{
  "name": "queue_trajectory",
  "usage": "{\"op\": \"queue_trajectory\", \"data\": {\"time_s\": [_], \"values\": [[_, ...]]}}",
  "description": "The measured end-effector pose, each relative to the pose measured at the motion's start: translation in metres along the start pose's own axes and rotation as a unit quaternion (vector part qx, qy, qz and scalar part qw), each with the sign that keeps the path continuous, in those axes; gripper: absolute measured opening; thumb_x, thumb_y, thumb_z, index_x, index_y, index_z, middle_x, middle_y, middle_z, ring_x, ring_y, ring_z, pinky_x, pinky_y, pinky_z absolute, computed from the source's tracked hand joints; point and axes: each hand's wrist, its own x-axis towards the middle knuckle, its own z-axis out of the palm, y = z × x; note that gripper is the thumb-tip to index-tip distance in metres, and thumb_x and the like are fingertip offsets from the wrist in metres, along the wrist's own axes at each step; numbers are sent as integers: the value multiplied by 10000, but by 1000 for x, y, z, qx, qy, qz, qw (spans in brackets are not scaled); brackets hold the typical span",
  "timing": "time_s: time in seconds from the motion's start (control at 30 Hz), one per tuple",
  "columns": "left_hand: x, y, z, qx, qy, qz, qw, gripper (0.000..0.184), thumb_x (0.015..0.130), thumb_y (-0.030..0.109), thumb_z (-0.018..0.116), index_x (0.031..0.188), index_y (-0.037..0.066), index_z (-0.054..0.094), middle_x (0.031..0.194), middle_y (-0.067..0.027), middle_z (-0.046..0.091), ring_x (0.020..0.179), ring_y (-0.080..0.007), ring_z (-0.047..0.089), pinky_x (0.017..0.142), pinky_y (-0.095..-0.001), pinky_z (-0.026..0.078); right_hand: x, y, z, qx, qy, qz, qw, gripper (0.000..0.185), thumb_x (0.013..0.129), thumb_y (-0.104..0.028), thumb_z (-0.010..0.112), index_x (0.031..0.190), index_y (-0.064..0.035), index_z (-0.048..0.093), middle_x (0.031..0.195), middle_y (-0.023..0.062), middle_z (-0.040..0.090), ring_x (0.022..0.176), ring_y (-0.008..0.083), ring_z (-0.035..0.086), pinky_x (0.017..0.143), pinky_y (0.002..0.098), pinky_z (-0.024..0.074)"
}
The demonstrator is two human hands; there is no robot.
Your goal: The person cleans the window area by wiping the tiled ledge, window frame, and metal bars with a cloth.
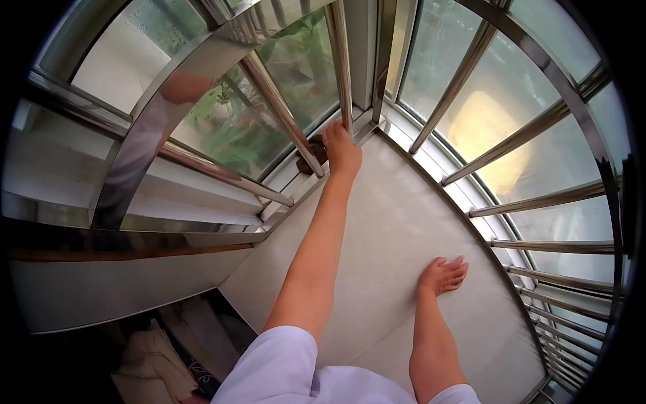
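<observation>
My left hand [342,149] reaches far forward to the corner, beside the upright metal bar [342,74]. Its fingers are curled round a crumpled brown cloth [309,160], which lies on the window ledge among the bars. A ring shows on one finger; some fingertips are hidden. Lower on the right, my right hand [444,275] rests on the pale flat surface [383,222] with its fingers stretched out, holding nothing.
Shiny metal railings [269,101] line the windows on the left, and more bars [531,141] run along the right. Plants [235,128] show through the left glass. Folded fabric [155,357] lies in a dark open space at lower left.
</observation>
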Motion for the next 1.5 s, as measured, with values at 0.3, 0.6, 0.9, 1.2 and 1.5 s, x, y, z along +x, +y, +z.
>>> {"op": "queue_trajectory", "data": {"time_s": [0.3,0.6,0.9,1.2,1.5], "values": [[-84,-59,-74,-272,166,-160,934,313,835,-71,445,1119,-5,559,1130,-90,584,1066,-214,549,911,-328,432,-2,1,-3,19,5,6,1000,532,883,-290,509,1360,-87,391,1458,147,317,1342,285,308,1086,480,239],[26,-110,-55,-416,-171,-246,859,239,924,63,542,1131,-15,635,1045,-58,672,908,-147,619,819,-251,485,0,0,0,25,7,8,1000,546,875,-300,514,1360,-84,385,1451,148,329,1345,292,307,1087,487,234],[47,-84,-48,-185,-392,-276,858,516,975,445,448,1162,7,647,1193,-90,640,1119,-184,559,980,-288,382,-3,3,1,16,3,3,1000,559,874,-305,515,1374,-92,381,1450,132,322,1349,282,296,1092,487,231],[23,-87,-83,50,-324,-370,869,455,963,423,404,1112,50,619,922,-169,682,692,-282,642,698,-412,478,-2,5,-1,10,22,-1,1000,545,875,-311,517,1362,-95,400,1434,130,342,1333,278,323,1075,477,260],[-95,-59,-96,-153,37,-61,986,247,888,147,574,1087,11,627,1088,-159,609,1005,-315,590,880,-385,453,-3,5,1,5,33,-6,999,531,882,-321,521,1349,-93,409,1419,143,358,1317,281,342,1061,472,274]]}}
